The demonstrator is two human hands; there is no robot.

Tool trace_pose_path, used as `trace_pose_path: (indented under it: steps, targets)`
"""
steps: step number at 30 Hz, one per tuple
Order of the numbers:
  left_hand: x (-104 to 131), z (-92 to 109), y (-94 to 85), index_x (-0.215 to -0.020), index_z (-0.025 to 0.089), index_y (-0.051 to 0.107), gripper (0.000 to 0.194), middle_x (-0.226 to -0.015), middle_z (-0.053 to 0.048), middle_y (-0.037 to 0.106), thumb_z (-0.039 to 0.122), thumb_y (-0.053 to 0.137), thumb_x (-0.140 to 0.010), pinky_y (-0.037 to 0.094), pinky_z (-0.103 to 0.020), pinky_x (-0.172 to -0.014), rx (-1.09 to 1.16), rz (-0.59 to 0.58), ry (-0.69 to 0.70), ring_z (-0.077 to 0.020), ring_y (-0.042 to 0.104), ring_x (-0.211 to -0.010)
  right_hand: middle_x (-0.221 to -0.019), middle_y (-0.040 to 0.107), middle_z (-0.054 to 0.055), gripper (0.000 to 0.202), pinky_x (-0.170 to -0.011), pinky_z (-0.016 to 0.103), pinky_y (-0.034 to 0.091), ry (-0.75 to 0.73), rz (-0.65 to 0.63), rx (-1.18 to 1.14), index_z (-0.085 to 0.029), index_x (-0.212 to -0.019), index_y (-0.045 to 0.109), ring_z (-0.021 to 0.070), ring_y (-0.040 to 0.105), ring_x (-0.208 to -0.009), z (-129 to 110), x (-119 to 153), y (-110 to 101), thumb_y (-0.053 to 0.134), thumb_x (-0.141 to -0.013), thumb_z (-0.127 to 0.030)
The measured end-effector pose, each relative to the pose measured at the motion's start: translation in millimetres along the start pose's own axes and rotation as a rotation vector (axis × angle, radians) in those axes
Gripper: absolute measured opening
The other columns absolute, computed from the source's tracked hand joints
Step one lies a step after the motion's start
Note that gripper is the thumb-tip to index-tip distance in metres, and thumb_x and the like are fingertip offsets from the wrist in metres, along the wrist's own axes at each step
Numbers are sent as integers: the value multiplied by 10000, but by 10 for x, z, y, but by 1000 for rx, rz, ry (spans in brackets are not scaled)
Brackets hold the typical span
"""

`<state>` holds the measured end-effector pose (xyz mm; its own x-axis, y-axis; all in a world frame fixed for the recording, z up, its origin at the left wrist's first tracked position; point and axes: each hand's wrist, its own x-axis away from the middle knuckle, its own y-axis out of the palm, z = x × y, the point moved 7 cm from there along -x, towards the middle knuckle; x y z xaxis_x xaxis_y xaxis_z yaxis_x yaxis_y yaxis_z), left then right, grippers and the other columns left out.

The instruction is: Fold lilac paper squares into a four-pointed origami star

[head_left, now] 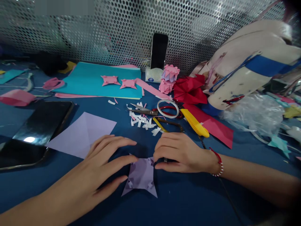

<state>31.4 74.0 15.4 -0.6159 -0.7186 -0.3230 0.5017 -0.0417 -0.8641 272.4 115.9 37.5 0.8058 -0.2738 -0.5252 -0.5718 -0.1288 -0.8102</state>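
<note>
Nearest on the blue counter (178,204) is the folded purple paper (141,174), lying between the two hands with its points splayed out. The left hand (105,168) has its fingers spread, the index tip at the paper's upper left corner. The right hand (181,152) is curled at the upper right corner; I can't tell whether it pinches that point. A tug there while the left fingers press so lightly could skew the piece or tear a corner. Just beyond the left hand, a flat purple sheet (86,135) touches the black phone (39,131); that forearm, sliding, could crease it. Farther off, scissors (148,111) lie among white paper scraps (141,121), a yellow cutter (194,123) beside them; a careless reach could meet a blade.
</note>
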Motion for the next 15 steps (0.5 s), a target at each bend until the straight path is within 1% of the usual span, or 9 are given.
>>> trace_pose_path:
  steps: [4, 6, 7, 9, 11, 13, 15]
  targets:
    - [-16, 7, -20, -1272, 354, 746, 343, -1686, 7, 740, 94, 523, -1262, 351, -397, -1556, 56, 0, 10, -199, 605, -1658, -1044, 852, 34, 351, -921, 327, 589, -21, -80, 26, -205, -1170, 814, 179, 719, -936, 3, 32, 51, 619, -1402, -382]
    - [-16, -8, -29, -1204, 341, 713, 317, -1662, 4, 756, 74, 547, -1238, 323, -385, -1571, 89, 1, 30, -186, 634, -1628, -1067, 853, 41, 351, -928, 324, 589, -28, -99, 28, -201, -1182, 826, 177, 726, -946, 2, 49, 56, 616, -1402, -377]
    - [-15, -12, -32, -1203, 341, 703, 306, -1637, 4, 773, 67, 567, -1224, 310, -385, -1581, 100, 0, 44, -181, 660, -1607, -1074, 851, 42, 335, -926, 321, 589, -35, -100, 23, -197, -1205, 836, 176, 728, -952, -3, 55, 53, 624, -1399, -370]
    - [-15, -16, -30, -1281, 350, 709, 311, -1559, 14, 824, 67, 621, -1188, 299, -395, -1596, 97, -13, 70, -180, 741, -1528, -1087, 843, 43, 279, -910, 317, 586, -59, -102, 14, -189, -1292, 860, 178, 729, -966, -23, 64, 55, 660, -1385, -360]
    - [-19, -16, -26, -1439, 373, 720, 419, -1482, 42, 869, 77, 669, -1147, 304, -390, -1597, 68, -31, 88, -176, 816, -1421, -1097, 836, 45, 245, -899, 320, 588, -89, -108, 17, -184, -1381, 875, 180, 730, -979, -50, 70, 64, 704, -1367, -358]
    - [-27, 0, -36, -1555, 396, 711, 522, -1440, 68, 888, 87, 672, -1137, 285, -359, -1593, 37, -31, 122, -163, 842, -1362, -1098, 828, 44, 254, -897, 322, 591, -111, -101, 20, -178, -1423, 881, 181, 725, -975, -73, 73, 64, 718, -1361, -362]
    - [-33, 28, -52, -1573, 401, 722, 524, -1423, 78, 893, 95, 645, -1156, 241, -334, -1594, 5, -20, 171, -157, 838, -1351, -1093, 821, 40, 263, -891, 324, 591, -118, -93, 19, -172, -1428, 888, 180, 716, -960, -85, 71, 56, 717, -1361, -359]
